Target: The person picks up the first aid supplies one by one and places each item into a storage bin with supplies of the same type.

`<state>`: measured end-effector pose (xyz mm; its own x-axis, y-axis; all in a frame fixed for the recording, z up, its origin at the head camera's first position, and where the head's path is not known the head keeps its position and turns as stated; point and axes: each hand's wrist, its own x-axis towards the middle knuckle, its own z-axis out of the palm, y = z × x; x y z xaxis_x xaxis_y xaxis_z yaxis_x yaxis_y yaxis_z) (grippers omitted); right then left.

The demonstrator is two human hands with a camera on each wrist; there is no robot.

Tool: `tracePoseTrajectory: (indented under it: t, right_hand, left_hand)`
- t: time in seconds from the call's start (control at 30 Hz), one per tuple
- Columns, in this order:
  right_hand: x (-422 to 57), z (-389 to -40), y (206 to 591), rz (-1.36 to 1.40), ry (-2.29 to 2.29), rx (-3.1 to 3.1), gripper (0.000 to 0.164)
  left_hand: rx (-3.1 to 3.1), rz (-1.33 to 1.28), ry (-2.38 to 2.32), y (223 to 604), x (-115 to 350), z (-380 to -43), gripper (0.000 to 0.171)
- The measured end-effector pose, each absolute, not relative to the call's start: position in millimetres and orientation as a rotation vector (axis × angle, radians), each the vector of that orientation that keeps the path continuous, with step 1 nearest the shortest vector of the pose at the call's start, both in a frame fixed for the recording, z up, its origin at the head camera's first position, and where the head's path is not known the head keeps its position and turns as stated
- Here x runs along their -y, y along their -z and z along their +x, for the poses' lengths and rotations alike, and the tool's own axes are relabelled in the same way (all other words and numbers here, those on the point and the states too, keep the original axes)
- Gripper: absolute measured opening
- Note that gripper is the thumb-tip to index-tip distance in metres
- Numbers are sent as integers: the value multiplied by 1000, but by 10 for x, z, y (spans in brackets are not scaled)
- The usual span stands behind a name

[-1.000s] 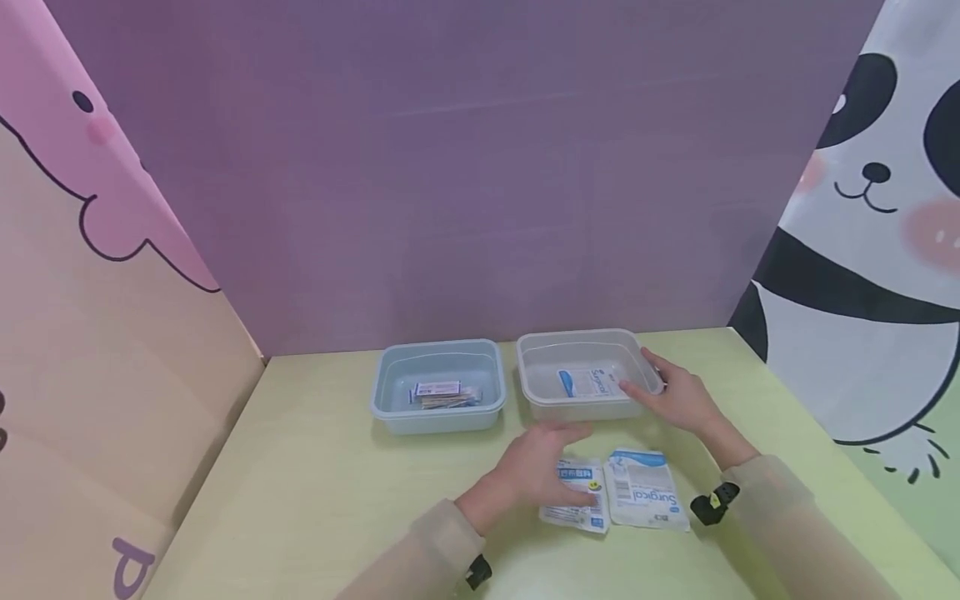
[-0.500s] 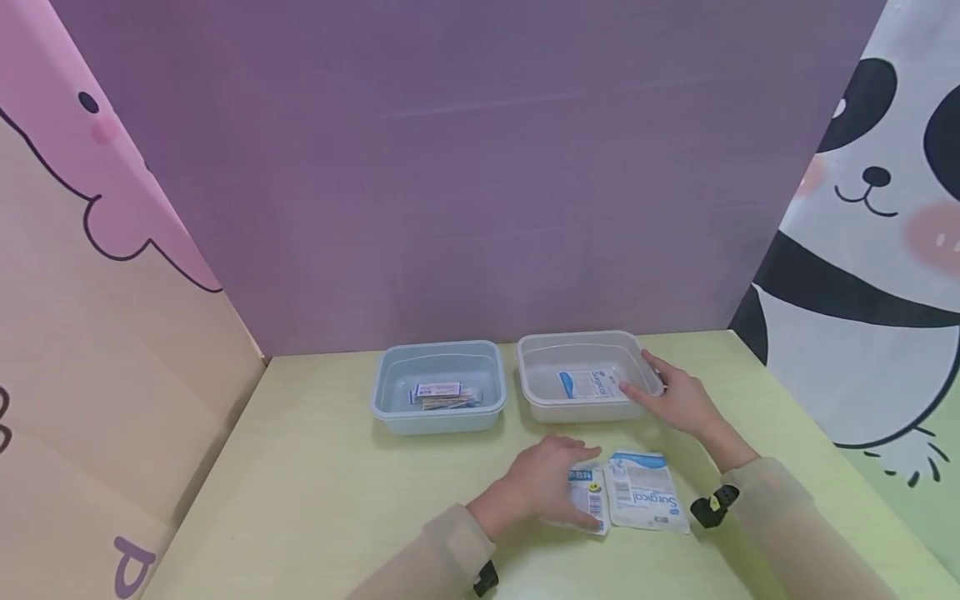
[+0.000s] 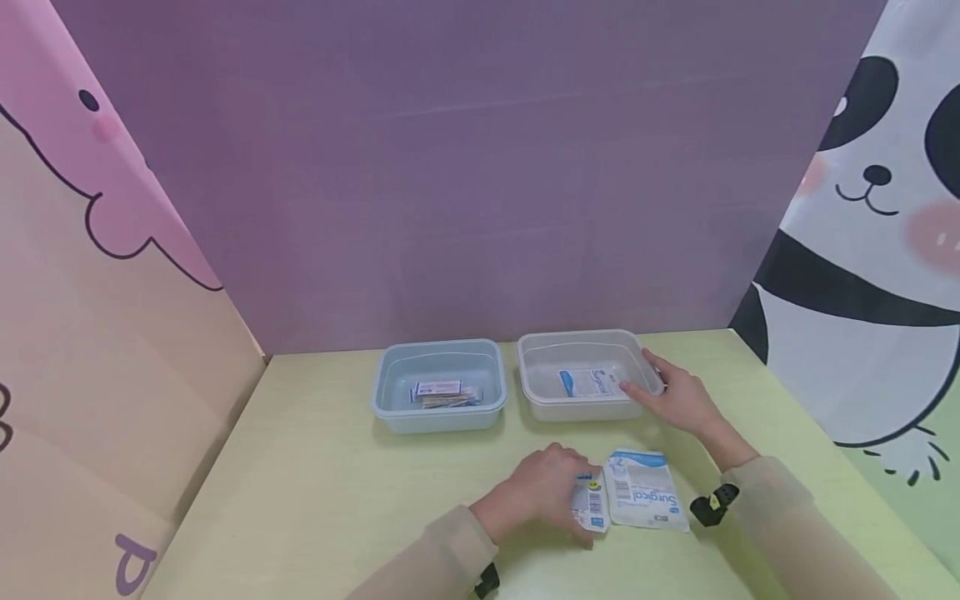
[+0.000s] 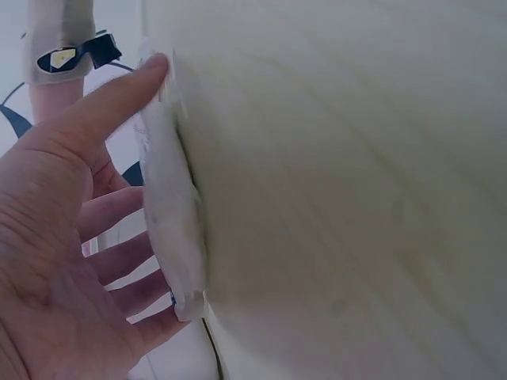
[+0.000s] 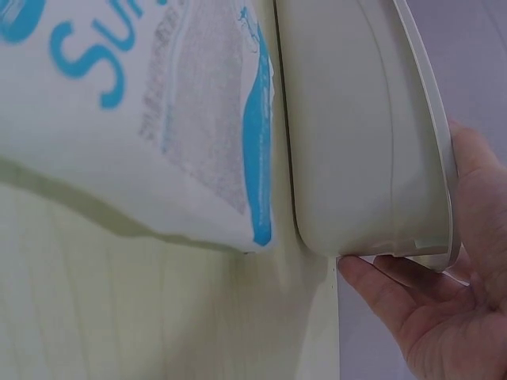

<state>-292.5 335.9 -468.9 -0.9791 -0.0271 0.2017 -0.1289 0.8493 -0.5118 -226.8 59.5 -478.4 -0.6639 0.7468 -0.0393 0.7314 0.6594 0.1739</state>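
On the table lie two white-and-blue flat packets. My left hand (image 3: 545, 487) spans the left packet (image 3: 590, 504), hiding much of it. In the left wrist view, the thumb and fingers of that hand lie loosely about this packet (image 4: 170, 206), which rests on the table. Beside it sits the right packet (image 3: 647, 490), printed "Surgical", also seen as a packet (image 5: 198, 103) in the right wrist view. My right hand (image 3: 678, 400) grips the right end of the pale grey box (image 3: 573, 410), thumb at the rim and fingers outside. Another Surgical packet (image 3: 588, 382) is inside that box.
Left of the grey box stands a light blue box (image 3: 438, 423) holding small packaged items (image 3: 446, 396). Behind both boxes rises a purple wall (image 3: 465, 167), with cartoon-printed panels at the sides. The pale yellow table (image 3: 315, 467) stretches left.
My left hand has shifted slightly right and toward me, coming down over the left packet as its fingers bend closer. The right hand and the boxes stay in place.
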Motion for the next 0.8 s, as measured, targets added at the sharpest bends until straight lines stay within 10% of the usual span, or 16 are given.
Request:
tracePoseTrajectory:
  t: [0.8]
  right_hand:
    - [-3373, -2955, 4719, 81, -821, 2870, 99]
  left_hand:
    - [-2845, 1187, -354, 4679, -454, -2398, 82]
